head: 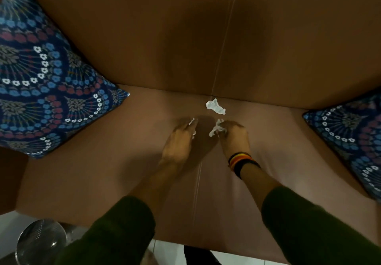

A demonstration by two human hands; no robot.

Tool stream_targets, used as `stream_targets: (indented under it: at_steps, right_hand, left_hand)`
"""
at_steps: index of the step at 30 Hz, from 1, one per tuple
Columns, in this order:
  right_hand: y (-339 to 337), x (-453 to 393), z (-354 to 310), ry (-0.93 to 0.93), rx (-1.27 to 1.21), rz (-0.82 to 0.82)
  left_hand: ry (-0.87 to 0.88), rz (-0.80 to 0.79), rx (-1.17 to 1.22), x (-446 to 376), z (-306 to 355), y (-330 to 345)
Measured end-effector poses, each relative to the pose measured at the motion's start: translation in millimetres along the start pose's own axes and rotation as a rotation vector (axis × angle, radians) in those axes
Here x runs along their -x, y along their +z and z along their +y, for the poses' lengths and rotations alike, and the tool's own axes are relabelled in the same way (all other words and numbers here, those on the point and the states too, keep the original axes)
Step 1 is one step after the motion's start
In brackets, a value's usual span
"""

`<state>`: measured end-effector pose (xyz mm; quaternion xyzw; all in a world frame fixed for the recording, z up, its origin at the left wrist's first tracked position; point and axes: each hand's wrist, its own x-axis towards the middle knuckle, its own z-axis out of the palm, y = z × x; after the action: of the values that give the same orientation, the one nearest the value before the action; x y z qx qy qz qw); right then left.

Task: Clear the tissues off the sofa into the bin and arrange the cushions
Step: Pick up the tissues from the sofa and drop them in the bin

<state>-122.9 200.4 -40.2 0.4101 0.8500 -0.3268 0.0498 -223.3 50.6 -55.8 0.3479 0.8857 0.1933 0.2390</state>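
Setting: a brown sofa [103, 172] is seen from above, its seat crossed by a pale seam that runs up into the backrest.
Left hand [181, 139]: it is stretched forward over the seat, fingers closed on a scrap of white tissue [192, 122] that shows at the fingertips and again by the thumb.
Right hand [234, 133]: it is curled around a second crumpled tissue [216, 128], most of which sticks out on the inner side of the fist; striped wristbands [242, 161] in red, yellow and black are worn at the wrist.
Loose tissue [215, 106]: a third white wad lies on the seat just beyond the two hands, close to the crease where seat meets backrest and right on the seam.
Left cushion [41, 79]: a dark blue cushion with a floral fan pattern is propped against the backrest at the left end of the sofa.
Right cushion [350, 136]: a matching cushion is seen at the right end, partly cut off by the frame edge.
Bin [41, 242]: a shiny metal bin with a perforated wall stands on the pale floor at lower left, in front of the sofa.
Sleeves [115, 229]: both forearms are covered in dark green fabric.
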Motion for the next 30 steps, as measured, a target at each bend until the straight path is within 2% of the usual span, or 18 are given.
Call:
stream_targets:
  at_steps: [5, 7, 13, 19, 22, 30]
  right_hand:
    - [-6.8, -65.5, 9.6, -0.033, 0.083, -0.049]
    - [1.6, -79.6, 15.1, -0.062, 0.118, -0.050]
    - [16.6, -72.0, 19.4, -0.042, 0.128, -0.052]
    - [26.3, 14.2, 3.1, -0.004, 0.002, -0.065]
    - [34.1, 65.6, -19.7, -0.068, -0.080, -0.038]
    - [96.7, 191.4, -148.0, -0.212, -0.103, -0.119]
  left_hand:
    - [0.045, -0.034, 0.010, -72.1, 37.3, 13.5]
    - [0.057, -0.026, -0.103, -87.6, 41.8, 18.8]
    - [0.045, 0.028, -0.169, -84.0, 42.9, 22.3]
    - [-0.009, 0.055, -0.119, -6.1, 15.2, 3.9]
    - [-0.080, 0.085, -0.039, 52.1, -14.6, -14.0]
    - [-0.276, 0.198, 0.111, 207.5, -144.1, -65.3]
